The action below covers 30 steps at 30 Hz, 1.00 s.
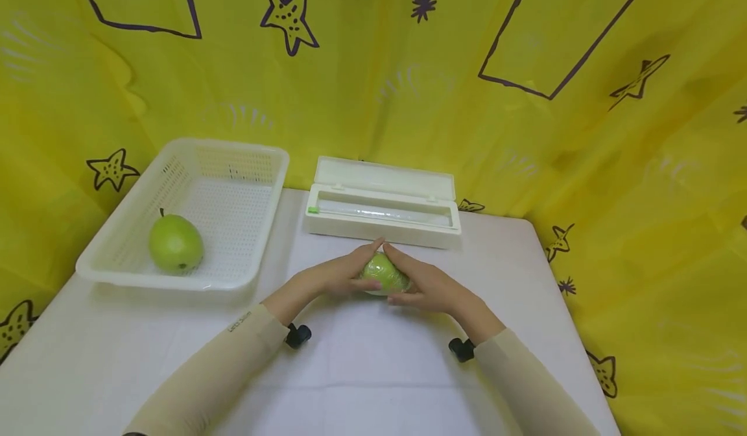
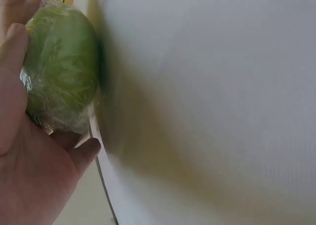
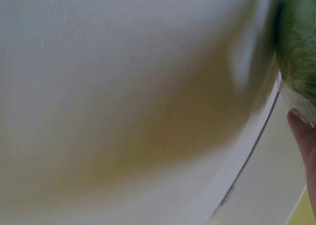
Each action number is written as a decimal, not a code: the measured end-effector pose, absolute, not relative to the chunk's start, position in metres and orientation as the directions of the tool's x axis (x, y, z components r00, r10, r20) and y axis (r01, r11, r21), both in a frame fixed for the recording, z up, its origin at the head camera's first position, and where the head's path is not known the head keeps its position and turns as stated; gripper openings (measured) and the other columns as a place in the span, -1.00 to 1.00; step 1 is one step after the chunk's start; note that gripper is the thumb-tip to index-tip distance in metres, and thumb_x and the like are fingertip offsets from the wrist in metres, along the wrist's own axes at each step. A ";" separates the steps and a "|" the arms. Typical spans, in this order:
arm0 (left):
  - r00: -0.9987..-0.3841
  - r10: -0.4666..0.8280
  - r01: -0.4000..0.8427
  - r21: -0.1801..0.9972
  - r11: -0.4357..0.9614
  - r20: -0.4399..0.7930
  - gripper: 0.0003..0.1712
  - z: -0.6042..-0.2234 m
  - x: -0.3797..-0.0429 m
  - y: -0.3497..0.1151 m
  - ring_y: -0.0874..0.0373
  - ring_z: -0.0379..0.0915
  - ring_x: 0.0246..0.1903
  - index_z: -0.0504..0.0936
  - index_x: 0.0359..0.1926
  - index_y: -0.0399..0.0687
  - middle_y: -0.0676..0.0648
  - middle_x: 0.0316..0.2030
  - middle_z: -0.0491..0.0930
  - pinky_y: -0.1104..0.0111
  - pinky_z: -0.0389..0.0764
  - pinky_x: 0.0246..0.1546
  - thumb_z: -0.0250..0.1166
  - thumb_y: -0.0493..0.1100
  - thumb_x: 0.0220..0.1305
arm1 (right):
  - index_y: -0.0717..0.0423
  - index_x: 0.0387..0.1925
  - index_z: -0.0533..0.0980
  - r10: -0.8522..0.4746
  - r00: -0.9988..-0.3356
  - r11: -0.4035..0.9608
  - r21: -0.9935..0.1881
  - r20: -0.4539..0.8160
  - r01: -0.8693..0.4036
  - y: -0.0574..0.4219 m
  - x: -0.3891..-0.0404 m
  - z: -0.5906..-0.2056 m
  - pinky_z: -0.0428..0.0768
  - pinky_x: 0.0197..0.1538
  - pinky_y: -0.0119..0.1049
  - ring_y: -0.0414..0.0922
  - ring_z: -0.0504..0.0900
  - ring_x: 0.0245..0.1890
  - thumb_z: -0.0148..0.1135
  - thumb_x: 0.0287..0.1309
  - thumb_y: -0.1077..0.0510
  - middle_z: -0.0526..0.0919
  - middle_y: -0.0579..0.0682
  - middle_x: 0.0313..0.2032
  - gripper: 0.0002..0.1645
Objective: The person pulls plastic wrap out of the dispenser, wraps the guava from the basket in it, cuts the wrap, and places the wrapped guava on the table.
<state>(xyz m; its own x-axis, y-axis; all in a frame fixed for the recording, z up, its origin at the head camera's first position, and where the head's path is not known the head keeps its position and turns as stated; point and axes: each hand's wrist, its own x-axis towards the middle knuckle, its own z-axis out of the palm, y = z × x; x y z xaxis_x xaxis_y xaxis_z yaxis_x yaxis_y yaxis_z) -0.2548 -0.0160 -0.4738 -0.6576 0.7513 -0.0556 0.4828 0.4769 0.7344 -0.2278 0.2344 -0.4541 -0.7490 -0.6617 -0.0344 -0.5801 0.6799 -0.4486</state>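
A green pear (image 1: 382,268) wrapped in clear cling film sits low over the white table, in front of a long white box. My left hand (image 1: 349,272) holds its left side, and my right hand (image 1: 428,285) holds its right side, so the two hands cup it between them. In the left wrist view the crinkled film shows on the wrapped pear (image 2: 61,57), with fingers and palm of the left hand (image 2: 37,170) along it. The right wrist view catches only part of the pear (image 3: 301,42) and a digit of the right hand (image 3: 305,141) touching the film.
Behind the hands, the white box (image 1: 385,231) has its lid raised and a clear film roll or tube (image 1: 385,213) with a green end inside. At left, a white plastic basket (image 1: 245,241) holds an unwrapped green pear (image 1: 175,242). A yellow patterned curtain (image 1: 373,85) surrounds the table.
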 end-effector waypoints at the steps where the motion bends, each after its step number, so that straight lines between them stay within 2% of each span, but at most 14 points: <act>1: -0.654 0.754 0.489 0.730 0.478 -0.056 0.14 -0.473 -0.255 -0.016 0.07 -0.07 0.50 -0.36 0.59 -0.04 -0.12 0.58 -0.17 0.16 0.05 0.50 0.24 0.16 0.37 | -0.25 0.59 -0.10 -0.668 -0.743 0.676 -0.436 -0.024 -0.594 0.233 -0.227 -0.454 0.38 0.38 0.02 0.01 0.33 0.42 0.38 0.15 -0.22 0.07 -0.12 0.55 0.16; 4: -0.658 0.751 0.491 0.723 0.486 -0.057 0.23 -0.472 -0.254 -0.016 0.05 -0.19 0.54 -0.45 0.58 -0.04 -0.12 0.59 -0.27 0.16 -0.02 0.52 0.28 0.18 0.33 | -0.29 0.57 -0.02 -0.672 -0.740 0.672 -0.389 0.039 -0.630 0.230 -0.227 -0.454 0.46 0.30 0.05 0.07 0.42 0.35 0.43 0.11 -0.18 0.15 -0.06 0.53 0.14; 6: -0.672 0.738 0.483 0.718 0.501 -0.063 0.28 -0.471 -0.254 -0.016 0.04 -0.17 0.54 -0.45 0.58 -0.01 -0.11 0.59 -0.26 0.16 -0.01 0.52 0.32 0.21 0.28 | -0.29 0.56 0.06 -0.664 -0.743 0.669 -0.375 0.085 -0.642 0.227 -0.227 -0.455 0.50 0.26 0.06 0.09 0.48 0.30 0.43 0.12 -0.15 0.26 -0.02 0.48 0.07; 10: -0.717 0.693 0.442 0.721 0.534 -0.075 0.31 -0.470 -0.253 -0.014 0.02 0.04 0.48 -0.34 0.60 0.05 -0.12 0.57 -0.06 0.13 0.15 0.47 0.39 0.25 0.19 | -0.32 0.53 0.14 -0.663 -0.735 0.666 -0.338 0.140 -0.665 0.225 -0.228 -0.457 0.59 0.14 0.04 0.08 0.60 0.16 0.41 0.14 -0.18 0.38 -0.01 0.40 -0.01; 12: -0.733 0.677 0.425 0.732 0.533 -0.067 0.33 -0.471 -0.253 -0.013 0.01 0.08 0.47 -0.35 0.60 0.06 -0.14 0.55 0.01 0.13 0.16 0.46 0.40 0.27 0.16 | -0.34 0.52 0.15 -0.657 -0.739 0.670 -0.335 0.147 -0.663 0.225 -0.229 -0.459 0.60 0.13 0.05 0.08 0.61 0.14 0.38 0.15 -0.22 0.39 -0.04 0.39 -0.03; 14: -0.751 0.660 0.396 0.774 0.494 -0.037 0.33 -0.472 -0.254 -0.011 -0.04 0.10 0.46 -0.38 0.59 0.08 -0.20 0.53 0.05 0.10 0.17 0.46 0.41 0.23 0.18 | -0.35 0.51 0.17 -0.627 -0.766 0.676 -0.392 0.139 -0.624 0.226 -0.231 -0.460 0.56 0.17 0.04 0.04 0.58 0.18 0.38 0.15 -0.23 0.40 -0.07 0.39 -0.04; 16: -0.775 0.632 0.351 0.825 0.443 -0.009 0.26 -0.473 -0.254 -0.009 -0.10 0.09 0.46 -0.44 0.58 0.14 -0.25 0.52 0.04 0.05 0.14 0.46 0.34 0.18 0.28 | -0.28 0.50 0.21 -0.576 -0.809 0.666 -0.505 0.121 -0.549 0.229 -0.232 -0.463 0.54 0.18 0.02 0.01 0.57 0.17 0.40 0.14 -0.18 0.44 -0.05 0.37 -0.06; 19: -0.829 0.558 0.251 0.906 0.341 0.020 -0.01 -0.471 -0.251 -0.006 -0.21 0.06 0.47 -0.41 0.59 0.18 -0.29 0.52 0.02 -0.05 0.12 0.45 0.09 0.12 0.49 | -0.16 0.49 0.25 -0.479 -0.875 0.591 -0.710 0.072 -0.382 0.232 -0.230 -0.466 0.53 0.17 -0.04 0.00 0.56 0.12 0.43 0.16 -0.04 0.44 0.03 0.37 -0.09; 22: -0.878 0.477 0.193 0.935 0.296 0.030 -0.24 -0.469 -0.244 0.000 -0.21 -0.03 0.50 -0.29 0.60 0.16 -0.23 0.54 -0.01 -0.10 0.04 0.47 -0.19 0.15 0.58 | -0.04 0.49 0.24 -0.408 -0.912 0.486 -0.835 0.045 -0.258 0.230 -0.226 -0.469 0.56 0.14 -0.10 0.05 0.57 0.10 0.42 0.19 0.09 0.38 0.12 0.40 -0.11; 25: -0.902 0.425 0.216 0.928 0.303 0.071 -0.30 -0.469 -0.238 0.011 -0.19 -0.09 0.51 -0.16 0.60 0.03 -0.23 0.55 -0.04 -0.11 -0.01 0.48 -0.31 0.15 0.60 | 0.02 0.49 0.23 -0.359 -0.931 0.422 -0.879 0.066 -0.224 0.224 -0.221 -0.469 0.55 0.18 -0.15 0.08 0.55 0.16 0.40 0.19 0.18 0.34 0.14 0.42 -0.11; 27: -0.913 0.395 0.233 0.924 0.304 0.100 -0.33 -0.471 -0.235 0.017 -0.19 -0.07 0.50 -0.05 0.58 -0.04 -0.26 0.52 -0.01 -0.12 0.03 0.46 -0.29 0.11 0.61 | 0.06 0.48 0.23 -0.338 -0.937 0.414 -0.879 0.093 -0.237 0.219 -0.219 -0.469 0.56 0.16 -0.21 0.08 0.55 0.14 0.40 0.18 0.22 0.37 0.15 0.40 -0.12; 30: -0.935 0.342 0.179 0.955 0.236 0.091 -0.39 -0.471 -0.231 0.021 -0.19 -0.01 0.46 0.07 0.54 -0.05 -0.27 0.47 0.03 -0.13 0.07 0.44 -0.29 0.07 0.61 | 0.12 0.48 0.23 -0.326 -0.938 0.423 -0.870 0.116 -0.255 0.213 -0.218 -0.470 0.55 0.15 -0.26 0.05 0.54 0.10 0.40 0.17 0.24 0.38 0.17 0.38 -0.11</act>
